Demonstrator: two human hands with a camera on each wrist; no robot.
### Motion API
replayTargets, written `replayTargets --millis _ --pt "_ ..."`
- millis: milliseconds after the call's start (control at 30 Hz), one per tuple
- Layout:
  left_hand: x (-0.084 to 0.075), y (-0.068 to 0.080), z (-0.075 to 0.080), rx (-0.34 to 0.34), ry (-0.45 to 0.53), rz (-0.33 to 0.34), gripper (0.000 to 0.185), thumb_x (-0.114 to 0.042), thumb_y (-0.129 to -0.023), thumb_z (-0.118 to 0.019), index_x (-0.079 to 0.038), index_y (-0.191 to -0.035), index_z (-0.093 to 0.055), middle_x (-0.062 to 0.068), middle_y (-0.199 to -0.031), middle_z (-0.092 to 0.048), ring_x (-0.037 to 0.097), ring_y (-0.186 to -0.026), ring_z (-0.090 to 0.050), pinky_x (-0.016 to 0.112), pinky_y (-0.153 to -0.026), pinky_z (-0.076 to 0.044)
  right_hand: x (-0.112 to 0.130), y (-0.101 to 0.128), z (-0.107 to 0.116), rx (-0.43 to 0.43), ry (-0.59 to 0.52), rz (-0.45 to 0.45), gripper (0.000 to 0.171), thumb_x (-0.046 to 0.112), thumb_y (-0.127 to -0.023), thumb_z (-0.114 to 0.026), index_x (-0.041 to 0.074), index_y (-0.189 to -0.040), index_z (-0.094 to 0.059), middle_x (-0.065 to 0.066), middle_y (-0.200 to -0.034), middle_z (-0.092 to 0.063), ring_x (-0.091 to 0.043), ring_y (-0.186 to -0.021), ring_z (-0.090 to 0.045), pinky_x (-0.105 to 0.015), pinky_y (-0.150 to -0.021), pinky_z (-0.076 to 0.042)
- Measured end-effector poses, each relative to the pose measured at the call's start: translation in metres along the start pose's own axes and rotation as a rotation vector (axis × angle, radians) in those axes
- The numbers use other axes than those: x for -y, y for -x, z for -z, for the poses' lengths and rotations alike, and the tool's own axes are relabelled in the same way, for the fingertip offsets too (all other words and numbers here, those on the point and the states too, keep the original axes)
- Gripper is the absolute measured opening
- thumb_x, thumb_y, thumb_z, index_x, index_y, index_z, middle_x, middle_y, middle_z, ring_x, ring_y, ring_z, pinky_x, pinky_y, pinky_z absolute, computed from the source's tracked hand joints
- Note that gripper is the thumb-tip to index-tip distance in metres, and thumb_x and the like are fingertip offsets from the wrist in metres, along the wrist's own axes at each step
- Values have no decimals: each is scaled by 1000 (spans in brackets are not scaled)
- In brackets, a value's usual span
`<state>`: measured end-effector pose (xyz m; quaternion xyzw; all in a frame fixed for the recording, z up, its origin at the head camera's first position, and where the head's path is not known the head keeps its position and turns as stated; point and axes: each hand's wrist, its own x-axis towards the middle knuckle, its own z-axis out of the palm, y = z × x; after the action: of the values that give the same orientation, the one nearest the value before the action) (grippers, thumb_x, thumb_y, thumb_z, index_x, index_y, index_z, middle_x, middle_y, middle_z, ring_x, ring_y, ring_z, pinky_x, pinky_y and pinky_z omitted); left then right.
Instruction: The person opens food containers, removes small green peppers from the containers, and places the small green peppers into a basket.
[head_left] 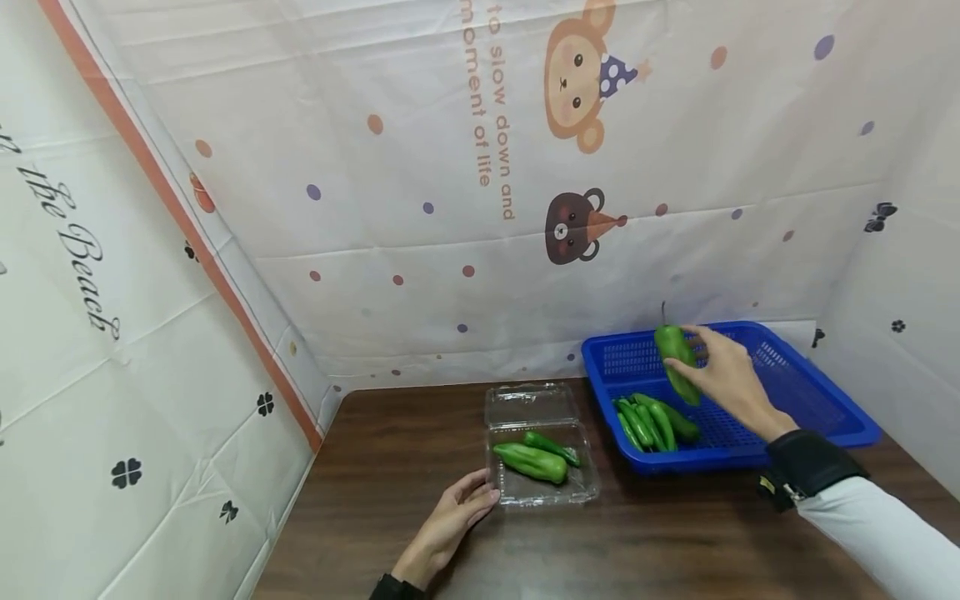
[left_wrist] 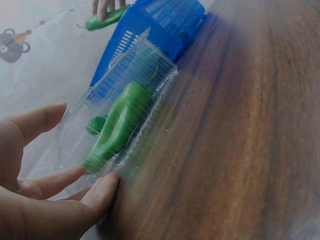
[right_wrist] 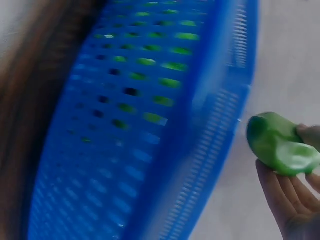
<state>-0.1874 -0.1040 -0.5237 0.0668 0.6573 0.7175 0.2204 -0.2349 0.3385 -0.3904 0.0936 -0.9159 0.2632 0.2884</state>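
Note:
My right hand (head_left: 723,371) holds a large green pepper (head_left: 677,362) between thumb and fingers, above the blue basket (head_left: 832,417). In the right wrist view the same pepper (right_wrist: 280,145) shows past the basket's rim. At the left edge of a clear plastic clamshell box (head_left: 543,498), my left hand (head_left: 453,517) rests with fingertips at its side wall. Inside the box lie a large green pepper (head_left: 528,461) and a slimmer, darker one (head_left: 551,446). From the left wrist, the fingers (left_wrist: 102,192) stand close around the box's near end, thumb apart.
Several slender green peppers (head_left: 645,423) lie together in the basket's left part. The box's lid (head_left: 531,406) is folded back toward the wall. Box and basket stand side by side on a dark wooden table (head_left: 390,450), with printed cloth (head_left: 420,317) behind and at both sides.

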Motion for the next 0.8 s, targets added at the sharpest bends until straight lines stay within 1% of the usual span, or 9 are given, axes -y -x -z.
replayTargets --millis 67,167,400,500,633,800 --pt "0 0 0 0 0 3 78 -26 -98 -71 7 -156 -30 32 -161 -29 39 -148 -39 43 -119 -44 0 4 -5 66 20 5 61 16 -89 -80 -9 -137 -54 -34 -109 -67 -45 -89 -68 -53 -65 -59" --pt "-1 0 1 1 -4 6 78 -25 -98 -71 7 -156 -31 31 -161 -29 38 -146 -41 45 -120 -43 -1 8 -11 150 47 -8 60 16 -88 -80 -10 -136 -55 -34 -110 -67 -45 -92 -67 -54 -69 -59" --pt "-2 2 0 -1 1 18 78 -25 -98 -71 8 -156 -30 31 -161 -31 37 -145 -43 48 -121 -41 -7 15 -22 284 30 -77 55 13 -88 -79 -16 -129 -55 -38 -104 -68 -43 -84 -70 -43 -58 -60" --pt "-2 2 1 0 1 19 78 -25 -98 -71 7 -156 -30 32 -160 -32 36 -144 -45 48 -121 -41 -11 19 -24 339 21 -93 55 12 -88 -79 -18 -128 -55 -39 -102 -68 -44 -82 -71 -43 -57 -60" --pt "-3 1 1 1 3 19 77 -25 -98 -70 7 -156 -31 32 -159 -33 35 -143 -46 48 -121 -41 -12 22 -27 374 20 -100 56 13 -88 -79 -19 -127 -55 -38 -102 -68 -45 -84 -71 -45 -59 -60" --pt "-3 1 2 -2 8 25 77 -25 -98 -70 5 -156 -31 31 -160 -32 37 -145 -44 48 -121 -41 -7 20 -32 374 7 -79 54 14 -86 -81 -16 -125 -58 -33 -98 -71 -41 -83 -71 -43 -58 -60"
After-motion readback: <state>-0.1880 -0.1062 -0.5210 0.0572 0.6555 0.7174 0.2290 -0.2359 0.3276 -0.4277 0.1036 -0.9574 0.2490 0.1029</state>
